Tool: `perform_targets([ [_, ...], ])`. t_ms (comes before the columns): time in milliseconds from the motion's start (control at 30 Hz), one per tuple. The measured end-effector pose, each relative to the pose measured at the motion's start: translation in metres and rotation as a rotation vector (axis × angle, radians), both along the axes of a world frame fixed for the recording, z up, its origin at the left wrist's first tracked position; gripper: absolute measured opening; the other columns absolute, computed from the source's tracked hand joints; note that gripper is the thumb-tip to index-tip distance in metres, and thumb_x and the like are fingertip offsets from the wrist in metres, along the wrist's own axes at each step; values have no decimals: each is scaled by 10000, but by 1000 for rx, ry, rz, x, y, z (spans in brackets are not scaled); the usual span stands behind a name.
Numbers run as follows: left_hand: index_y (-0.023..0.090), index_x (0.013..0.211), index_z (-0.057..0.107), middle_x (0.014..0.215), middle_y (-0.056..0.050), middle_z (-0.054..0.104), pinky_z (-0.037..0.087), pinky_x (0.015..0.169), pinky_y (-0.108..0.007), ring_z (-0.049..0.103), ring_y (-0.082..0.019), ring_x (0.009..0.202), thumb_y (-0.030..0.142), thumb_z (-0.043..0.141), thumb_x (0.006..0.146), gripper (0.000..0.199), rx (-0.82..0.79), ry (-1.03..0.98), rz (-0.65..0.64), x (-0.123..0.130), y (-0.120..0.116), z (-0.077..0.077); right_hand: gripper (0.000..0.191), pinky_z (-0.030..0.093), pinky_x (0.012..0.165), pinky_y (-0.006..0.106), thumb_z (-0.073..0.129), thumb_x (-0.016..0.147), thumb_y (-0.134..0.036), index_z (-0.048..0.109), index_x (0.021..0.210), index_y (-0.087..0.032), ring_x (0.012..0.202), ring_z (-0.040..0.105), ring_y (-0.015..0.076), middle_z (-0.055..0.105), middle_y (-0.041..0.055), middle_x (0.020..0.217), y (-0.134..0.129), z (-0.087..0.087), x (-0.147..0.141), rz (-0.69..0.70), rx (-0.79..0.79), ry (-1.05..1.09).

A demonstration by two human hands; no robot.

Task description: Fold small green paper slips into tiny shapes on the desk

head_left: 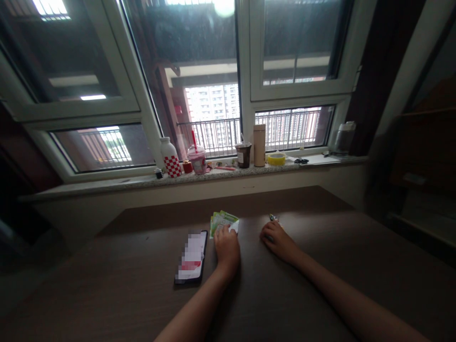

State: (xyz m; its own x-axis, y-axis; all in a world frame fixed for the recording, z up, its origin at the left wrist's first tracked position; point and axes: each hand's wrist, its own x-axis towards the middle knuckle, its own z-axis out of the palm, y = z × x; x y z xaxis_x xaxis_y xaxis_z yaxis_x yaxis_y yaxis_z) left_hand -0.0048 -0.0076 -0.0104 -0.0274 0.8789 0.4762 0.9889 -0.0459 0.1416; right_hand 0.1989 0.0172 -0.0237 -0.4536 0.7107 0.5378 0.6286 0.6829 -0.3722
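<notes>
My left hand [227, 247] is on the table, its fingers gripping the near edge of a small fan of green-and-white printed cards [221, 219]. The fingers cover part of the cards, and the print is too small to read. To the left of that hand lies a phone [192, 256] with a lit, partly blurred screen. My right hand [280, 241] rests further right, with its fingers curled in. A small dark and pale object [273, 218] shows just beyond its knuckles; most of it is hidden, and its kind cannot be made out.
Both hands are over a brown table [302, 294]. Behind it, a windowsill [142, 183] bears a checkered bottle [172, 159], a pink drink cup [197, 159], a dark drink cup [243, 156], a tan flask [260, 145], yellow tape [276, 159] and black scissors [301, 161].
</notes>
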Motion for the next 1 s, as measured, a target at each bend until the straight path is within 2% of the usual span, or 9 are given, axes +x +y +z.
perform_targets([
  [433,152,1046,676,1148,-112,670,408,1005,-427,580,-257,1071,72,380,881,348,9,-38,2,-3,0,4,133,399,986,491,536,856,-127,620,798,-213,914,544,207,627,44,900,-1,1,0,4,6,16],
  [633,165,1040,654,1131,-102,650,418,980,-426,561,-262,1047,154,473,890,235,52,-74,-8,-3,-2,8,126,386,1002,500,536,859,-131,619,802,-207,924,554,209,631,50,909,-1,0,0,-4,-7,8],
  [833,207,965,656,1139,-66,649,403,996,-422,547,-258,1084,200,558,874,133,137,-150,-145,2,-4,10,141,393,1007,496,524,837,-117,626,845,-215,957,557,220,625,55,937,-2,1,-1,-11,-14,54],
  [1000,226,821,653,961,-9,700,313,1077,-459,607,-202,982,211,559,879,112,47,-213,-294,3,-4,8,187,438,994,460,521,851,-158,609,1009,-203,1094,534,249,610,105,1079,-4,5,0,-73,15,228],
])
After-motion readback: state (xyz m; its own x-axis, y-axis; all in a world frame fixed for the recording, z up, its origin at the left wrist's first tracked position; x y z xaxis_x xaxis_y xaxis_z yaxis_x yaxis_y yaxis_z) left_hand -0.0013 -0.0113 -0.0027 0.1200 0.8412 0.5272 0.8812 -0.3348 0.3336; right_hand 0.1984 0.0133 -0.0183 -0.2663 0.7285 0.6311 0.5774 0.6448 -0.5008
